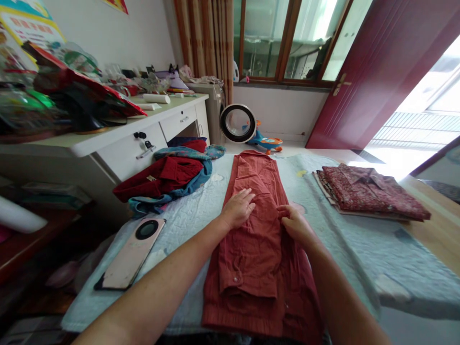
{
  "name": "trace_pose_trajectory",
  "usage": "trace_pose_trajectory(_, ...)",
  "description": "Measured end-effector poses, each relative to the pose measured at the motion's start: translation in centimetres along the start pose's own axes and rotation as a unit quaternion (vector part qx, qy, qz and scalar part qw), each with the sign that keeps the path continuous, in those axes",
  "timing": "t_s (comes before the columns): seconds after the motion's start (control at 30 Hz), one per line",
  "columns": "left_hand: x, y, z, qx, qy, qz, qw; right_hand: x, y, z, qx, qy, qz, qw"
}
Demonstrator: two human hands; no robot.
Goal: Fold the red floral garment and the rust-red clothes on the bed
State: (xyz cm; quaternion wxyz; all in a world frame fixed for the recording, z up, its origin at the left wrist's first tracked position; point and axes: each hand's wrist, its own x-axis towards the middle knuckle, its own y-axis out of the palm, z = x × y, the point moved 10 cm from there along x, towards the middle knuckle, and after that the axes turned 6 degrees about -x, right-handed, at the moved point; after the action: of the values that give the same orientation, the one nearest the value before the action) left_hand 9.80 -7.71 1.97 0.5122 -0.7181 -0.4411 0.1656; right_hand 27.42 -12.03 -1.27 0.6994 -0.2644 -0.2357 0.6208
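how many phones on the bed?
1. The phone lies face down on the pale quilt, left of the rust-red shirt under both hands. Others could be hidden beneath the clothes pile.

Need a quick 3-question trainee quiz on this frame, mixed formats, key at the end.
1. True or false: the left hand lies flat on the rust-red shirt.
2. The right hand: A) pinches the shirt's fabric B) holds the phone C) hangs in the air.
3. Fill in: the folded patterned shirts lie to the person's ____.

Key: 1 true; 2 A; 3 right.
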Motion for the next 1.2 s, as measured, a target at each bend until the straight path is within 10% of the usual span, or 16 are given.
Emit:
trace_pose_trajectory(0.3,2.4,3.2,3.7,0.041,-0.053,0.018,0.998,0.0,-0.3,1.0,-0.084,-0.09,-0.027,0.992)
trace_pose_trajectory(1.2,1.9,3.5,3.7,0.064,-0.05,0.011,0.997,1.5,-1.7,3.4,-0.088,-0.152,-0.151,0.973)
